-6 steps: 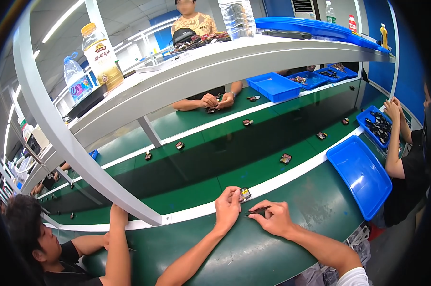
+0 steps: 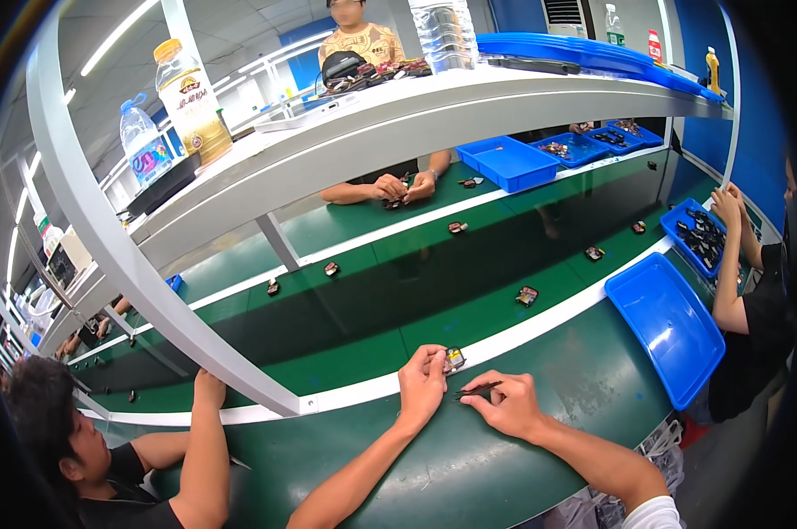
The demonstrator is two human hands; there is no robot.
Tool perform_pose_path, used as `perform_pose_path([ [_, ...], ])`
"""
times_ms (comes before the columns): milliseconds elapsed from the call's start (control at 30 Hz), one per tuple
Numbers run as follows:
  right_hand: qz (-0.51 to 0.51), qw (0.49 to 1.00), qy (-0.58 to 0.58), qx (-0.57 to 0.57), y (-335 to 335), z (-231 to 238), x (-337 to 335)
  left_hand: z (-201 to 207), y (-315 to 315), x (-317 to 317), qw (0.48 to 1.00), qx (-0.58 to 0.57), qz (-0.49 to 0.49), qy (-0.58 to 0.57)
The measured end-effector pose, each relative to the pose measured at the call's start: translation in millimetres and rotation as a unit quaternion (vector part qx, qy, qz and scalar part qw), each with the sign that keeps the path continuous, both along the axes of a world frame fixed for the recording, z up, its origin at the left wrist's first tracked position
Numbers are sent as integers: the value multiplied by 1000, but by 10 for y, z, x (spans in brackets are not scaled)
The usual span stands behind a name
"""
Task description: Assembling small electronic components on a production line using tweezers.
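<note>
My left hand [image 2: 422,388] pinches a small dark electronic assembly [image 2: 454,360] with a yellow patch on its face, at the white edge strip [image 2: 495,340] of the belt. Just to its right, my right hand [image 2: 510,408] is closed around dark, slim tweezers [image 2: 480,389]. Their tip points left, below the assembly and apart from it. Both hands are over the green worktop [image 2: 478,467]. On the green belt beyond lies a similar small assembly [image 2: 527,296], out of reach of my fingers.
An empty-looking blue tray [image 2: 667,331] stands at my right, near a blue bin of black parts [image 2: 700,236]. A slanting white post [image 2: 169,291] and overhead shelf [image 2: 434,115] frame the belt. Co-workers sit left, right and opposite; one's forearm [image 2: 206,441] rests at the left.
The left co-worker's raised arm has shifted slightly left and down. The view has tilted a little. My two hands keep the same pose and hold.
</note>
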State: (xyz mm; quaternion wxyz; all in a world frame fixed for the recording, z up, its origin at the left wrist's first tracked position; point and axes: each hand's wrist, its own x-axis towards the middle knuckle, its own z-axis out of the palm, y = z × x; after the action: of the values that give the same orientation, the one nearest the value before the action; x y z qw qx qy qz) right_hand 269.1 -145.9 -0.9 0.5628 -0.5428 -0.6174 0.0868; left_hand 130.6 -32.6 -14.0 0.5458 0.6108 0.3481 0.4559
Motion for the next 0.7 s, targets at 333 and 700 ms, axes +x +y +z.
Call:
perform_pose_path([
  [333,-7,1000,-9,-18,-20,6,10,3,-3,7,1000,6,2,6],
  [700,2,1000,-6,-17,-1,-15,13,-1,7,10,1000,2,2,9],
])
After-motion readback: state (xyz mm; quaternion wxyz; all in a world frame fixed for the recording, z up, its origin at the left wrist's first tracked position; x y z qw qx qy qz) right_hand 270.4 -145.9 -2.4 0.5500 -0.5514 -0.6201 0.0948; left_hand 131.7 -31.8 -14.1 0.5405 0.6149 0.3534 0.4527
